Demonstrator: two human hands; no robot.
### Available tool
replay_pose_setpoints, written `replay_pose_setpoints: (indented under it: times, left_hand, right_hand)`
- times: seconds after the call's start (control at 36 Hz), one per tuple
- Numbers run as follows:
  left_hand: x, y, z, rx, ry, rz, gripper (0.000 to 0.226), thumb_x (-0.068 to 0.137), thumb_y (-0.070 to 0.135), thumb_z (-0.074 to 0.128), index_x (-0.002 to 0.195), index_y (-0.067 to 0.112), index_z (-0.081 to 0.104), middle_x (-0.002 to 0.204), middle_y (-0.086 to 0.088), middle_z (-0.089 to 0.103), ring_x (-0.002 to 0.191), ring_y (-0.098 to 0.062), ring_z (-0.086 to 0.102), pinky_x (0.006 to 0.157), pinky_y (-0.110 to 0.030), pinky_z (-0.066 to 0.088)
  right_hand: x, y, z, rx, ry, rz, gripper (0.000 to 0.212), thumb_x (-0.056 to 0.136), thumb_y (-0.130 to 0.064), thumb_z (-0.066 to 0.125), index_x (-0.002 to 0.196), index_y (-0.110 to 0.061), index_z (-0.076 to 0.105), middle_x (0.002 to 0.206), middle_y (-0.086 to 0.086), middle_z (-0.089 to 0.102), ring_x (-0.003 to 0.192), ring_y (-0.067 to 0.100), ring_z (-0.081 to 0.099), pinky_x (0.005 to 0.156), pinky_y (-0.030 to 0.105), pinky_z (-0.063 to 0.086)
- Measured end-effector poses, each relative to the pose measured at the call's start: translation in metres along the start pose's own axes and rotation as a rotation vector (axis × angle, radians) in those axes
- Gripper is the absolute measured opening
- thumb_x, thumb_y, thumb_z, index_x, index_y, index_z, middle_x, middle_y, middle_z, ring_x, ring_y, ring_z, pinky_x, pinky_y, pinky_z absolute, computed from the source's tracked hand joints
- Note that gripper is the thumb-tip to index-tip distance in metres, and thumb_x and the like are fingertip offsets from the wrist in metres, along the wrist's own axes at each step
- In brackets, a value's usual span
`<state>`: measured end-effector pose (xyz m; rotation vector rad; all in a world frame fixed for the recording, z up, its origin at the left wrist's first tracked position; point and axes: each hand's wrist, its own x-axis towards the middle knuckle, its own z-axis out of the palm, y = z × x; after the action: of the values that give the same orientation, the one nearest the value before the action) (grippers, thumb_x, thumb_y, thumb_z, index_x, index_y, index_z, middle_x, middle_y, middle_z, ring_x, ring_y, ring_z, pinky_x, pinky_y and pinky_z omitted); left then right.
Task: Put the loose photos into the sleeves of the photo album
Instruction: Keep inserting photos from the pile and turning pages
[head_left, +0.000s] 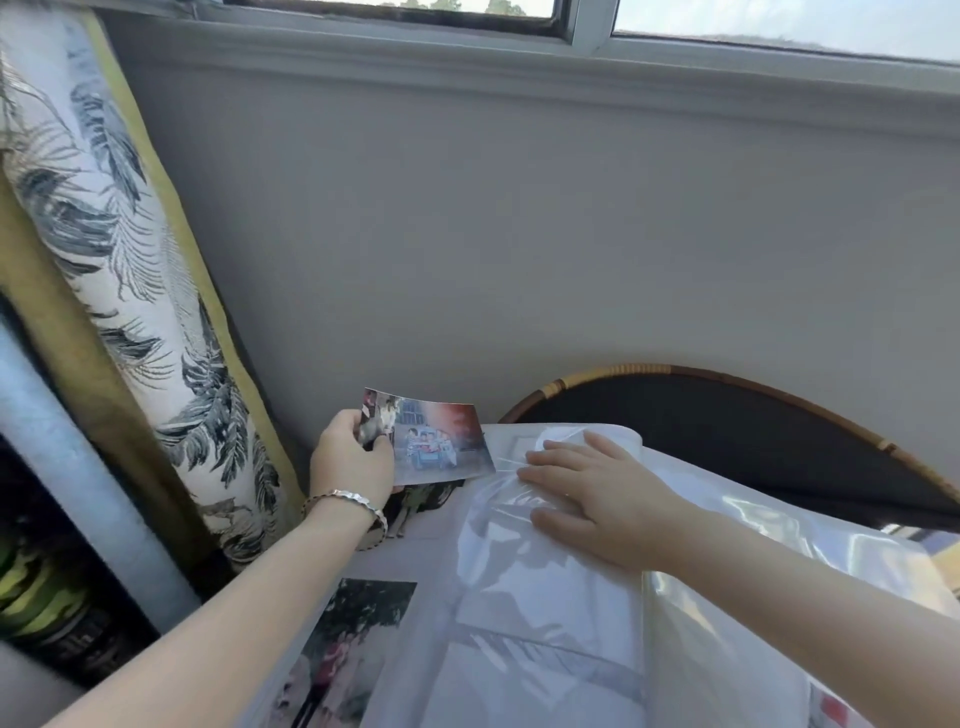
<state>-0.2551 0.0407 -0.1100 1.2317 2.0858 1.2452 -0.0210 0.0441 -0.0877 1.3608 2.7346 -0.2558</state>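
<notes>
A photo (441, 441) is pinched at its edge by the left hand (353, 460), just above the open album (545, 597). A sleeve (501, 501) is pressed under the flat, straight-fingered right hand (592, 493). One sleeved photo (358, 639) is visible, and several pockets appear to be left unfilled.

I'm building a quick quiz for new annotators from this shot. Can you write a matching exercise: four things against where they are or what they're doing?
Things
1. left hand
2. right hand
3. bracelet
4. leaf-print curtain

Place or state
A. rests flat on the clear album sleeve
B. hangs at the far left of the view
C. circles the left wrist
D. pinches the loose photo

Pairs: 1-D, 2-A, 3-C, 4-B
</notes>
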Motion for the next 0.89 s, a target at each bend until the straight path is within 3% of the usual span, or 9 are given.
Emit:
replay_pose_setpoints:
  times: [0.11, 0.25, 0.42, 0.56, 0.61, 0.69, 0.78, 0.83, 0.89]
  left_hand:
    - [0.0, 0.0, -0.002, 0.02, 0.004, 0.021, 0.003, 0.088, 0.002, 0.051, 0.088, 0.001, 0.055, 0.074, -0.007, 0.053, 0.07, -0.026, 0.045, 0.05, -0.025, 0.031]
    - [0.003, -0.001, -0.006, 0.014, 0.021, 0.041, 0.007, 0.09, 0.001, 0.052, 0.088, 0.008, 0.05, 0.072, 0.0, 0.047, 0.073, -0.025, 0.046, 0.065, -0.026, 0.033]
    - [0.002, -0.01, -0.002, 0.013, -0.029, 0.044, 0.007, 0.089, 0.004, 0.054, 0.087, 0.009, 0.051, 0.069, 0.004, 0.047, 0.075, -0.025, 0.048, 0.06, -0.028, 0.034]
    - [0.0, -0.01, 0.003, -0.024, -0.158, 0.032, 0.01, 0.089, 0.004, 0.057, 0.093, 0.013, 0.055, 0.086, -0.003, 0.061, 0.083, -0.024, 0.057, 0.072, -0.028, 0.044]
    - [-0.001, -0.009, 0.005, -0.046, -0.243, 0.011, 0.009, 0.089, 0.004, 0.057, 0.093, 0.012, 0.056, 0.086, -0.007, 0.063, 0.077, -0.023, 0.06, 0.067, -0.029, 0.05]
    - [0.0, -0.006, 0.006, -0.133, -0.363, -0.089, 0.008, 0.091, 0.0, 0.054, 0.092, 0.008, 0.056, 0.075, -0.006, 0.06, 0.059, -0.019, 0.057, 0.041, -0.023, 0.051]
    - [0.008, -0.003, 0.006, -0.121, -0.44, -0.151, 0.007, 0.092, 0.002, 0.055, 0.096, 0.006, 0.058, 0.083, -0.009, 0.059, 0.06, -0.02, 0.055, 0.038, -0.022, 0.051]
    - [0.015, 0.001, 0.004, -0.106, -0.487, -0.189, 0.005, 0.092, 0.004, 0.055, 0.091, 0.007, 0.058, 0.081, -0.008, 0.057, 0.061, -0.018, 0.053, 0.037, -0.019, 0.049]
    - [0.02, 0.006, 0.004, -0.077, -0.539, -0.194, 0.007, 0.092, 0.005, 0.055, 0.087, 0.009, 0.057, 0.078, -0.007, 0.055, 0.062, -0.017, 0.052, 0.037, -0.018, 0.048]
  right_hand:
    - [0.0, 0.0, 0.0, 0.012, 0.004, 0.007, 0.069, 0.08, -0.059, 0.017, 0.142, -0.034, 0.033, 0.152, -0.015, 0.025, 0.142, 0.002, 0.01, 0.115, 0.03, -0.005]
    - [0.0, 0.0, 0.0, 0.017, 0.019, 0.002, 0.071, 0.079, -0.062, 0.015, 0.141, -0.035, 0.035, 0.152, -0.015, 0.026, 0.142, 0.002, 0.011, 0.115, 0.029, -0.005]
    - [-0.001, -0.002, -0.001, 0.021, 0.019, 0.005, 0.067, 0.08, -0.058, 0.018, 0.141, -0.035, 0.035, 0.152, -0.015, 0.026, 0.142, 0.001, 0.011, 0.115, 0.029, -0.005]
    - [0.0, -0.002, -0.002, 0.016, 0.028, 0.0, 0.067, 0.081, -0.058, 0.019, 0.141, -0.035, 0.036, 0.151, -0.015, 0.027, 0.141, 0.001, 0.012, 0.114, 0.03, -0.005]
    - [0.0, -0.002, -0.001, 0.019, 0.035, -0.001, 0.067, 0.08, -0.058, 0.019, 0.141, -0.035, 0.037, 0.151, -0.016, 0.027, 0.141, 0.001, 0.012, 0.114, 0.028, -0.006]
    - [-0.001, -0.003, -0.001, 0.05, 0.089, 0.02, 0.068, 0.079, -0.059, 0.023, 0.14, -0.034, 0.038, 0.151, -0.016, 0.028, 0.142, 0.002, 0.009, 0.111, 0.025, -0.011]
    - [-0.004, -0.004, 0.002, 0.027, 0.2, 0.152, 0.076, 0.074, -0.067, 0.021, 0.142, -0.035, 0.031, 0.154, -0.015, 0.019, 0.144, 0.008, -0.001, 0.113, 0.036, -0.014]
    - [-0.007, -0.006, 0.004, 0.086, 0.244, 0.292, 0.074, 0.076, -0.067, 0.027, 0.143, -0.036, 0.028, 0.155, -0.013, 0.014, 0.145, 0.013, -0.003, 0.115, 0.042, -0.007]
    - [-0.01, -0.007, 0.006, 0.209, 0.278, 0.371, 0.065, 0.086, -0.06, 0.042, 0.143, -0.032, 0.031, 0.156, -0.009, 0.015, 0.145, 0.015, 0.0, 0.115, 0.038, 0.002]
